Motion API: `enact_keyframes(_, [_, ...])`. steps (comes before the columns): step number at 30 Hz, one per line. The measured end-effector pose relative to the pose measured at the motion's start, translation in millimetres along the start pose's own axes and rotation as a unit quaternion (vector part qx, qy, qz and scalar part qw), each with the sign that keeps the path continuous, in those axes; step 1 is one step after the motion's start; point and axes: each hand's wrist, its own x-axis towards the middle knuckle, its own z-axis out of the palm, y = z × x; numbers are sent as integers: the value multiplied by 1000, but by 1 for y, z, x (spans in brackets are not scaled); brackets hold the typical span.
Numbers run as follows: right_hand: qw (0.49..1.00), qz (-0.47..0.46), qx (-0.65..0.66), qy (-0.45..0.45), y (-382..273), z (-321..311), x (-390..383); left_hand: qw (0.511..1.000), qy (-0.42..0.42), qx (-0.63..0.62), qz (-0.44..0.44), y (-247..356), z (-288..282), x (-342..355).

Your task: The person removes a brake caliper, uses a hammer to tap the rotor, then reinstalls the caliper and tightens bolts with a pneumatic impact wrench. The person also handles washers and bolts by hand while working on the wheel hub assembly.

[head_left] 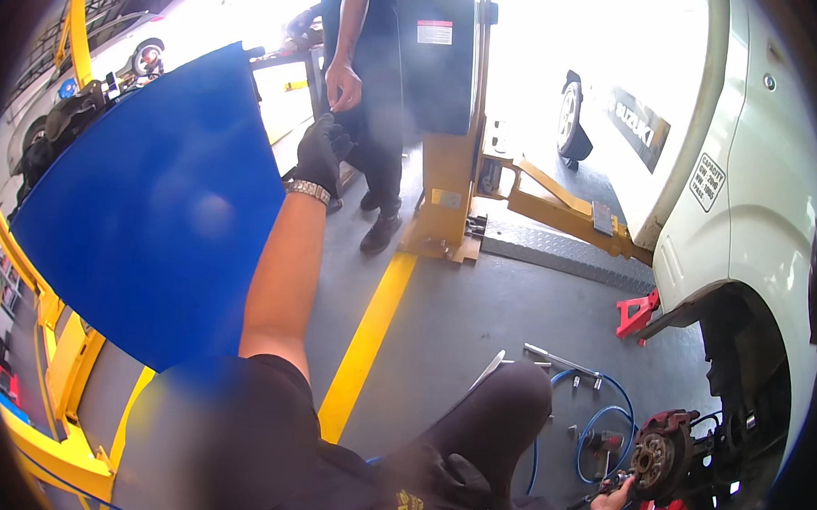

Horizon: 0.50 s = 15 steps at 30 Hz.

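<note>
My left hand [321, 149], in a black glove with a metal-band watch at the wrist, is raised far ahead. Its fingers are pinched together at the fingertips of a standing co-worker's bare hand [344, 86]; whatever passes between them is too small to make out. Low on the right, my bare right hand [615, 497] is closed beside the brake disc and hub [659, 459] of the white vehicle. A dark, partly shiny piece shows at its fingers, its kind unclear. My bent knee [510, 396] is between the hands, with dark glove-like fabric [465, 474] on my lap.
An impact wrench [608, 441], a blue air hose [593, 416] and a long-handled socket bar [554, 356] lie on the floor. Red jack stands [637, 314] support the white vehicle [749, 170]. Ahead rises a yellow lift post [445, 188]; a large blue panel [164, 217] fills the left.
</note>
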Motion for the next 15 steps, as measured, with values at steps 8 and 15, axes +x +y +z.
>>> enact_keyframes(8, [999, 4, -18, 38, 24, 15, -4, 858, -187, 372, 303, -12, -32, 94])
enact_keyframes(15, [996, -44, -45, 69, 8, 29, -5, 966, -195, 169, 14, -59, -69, 120])
